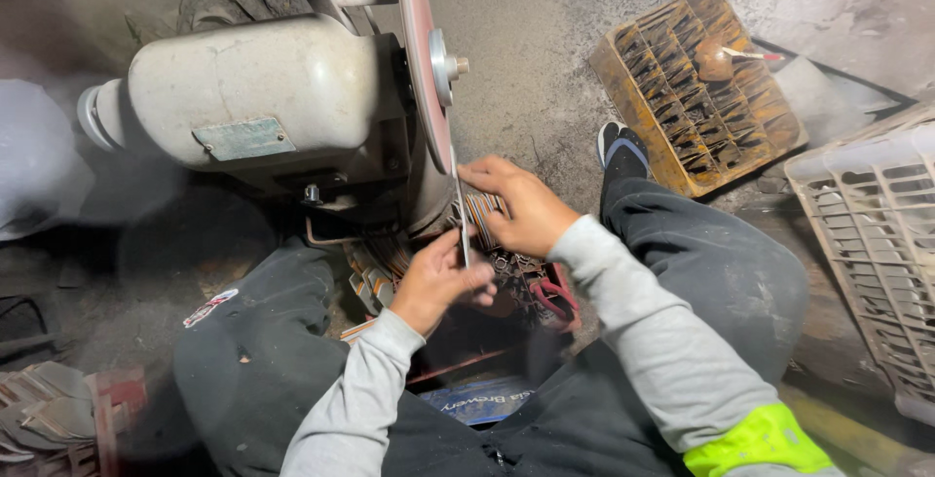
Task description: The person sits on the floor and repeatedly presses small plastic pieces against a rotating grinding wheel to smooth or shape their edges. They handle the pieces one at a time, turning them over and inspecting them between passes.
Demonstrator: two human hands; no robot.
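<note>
Metal blade [460,206] against grinding wheel [423,58], left hand [440,280] and right hand [516,206] fingers gripping it

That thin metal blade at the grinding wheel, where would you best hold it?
Probably at both ends. The blade stands on edge, its far end near the wheel. The right hand pinches the far end from the right; the left hand grips the near end from below, fingers clear of the wheel.

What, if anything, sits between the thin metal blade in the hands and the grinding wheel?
Nothing visible. Both hands, left hand and right hand, grip the metal blade, whose upper end already meets the edge of the grinding wheel.
</note>
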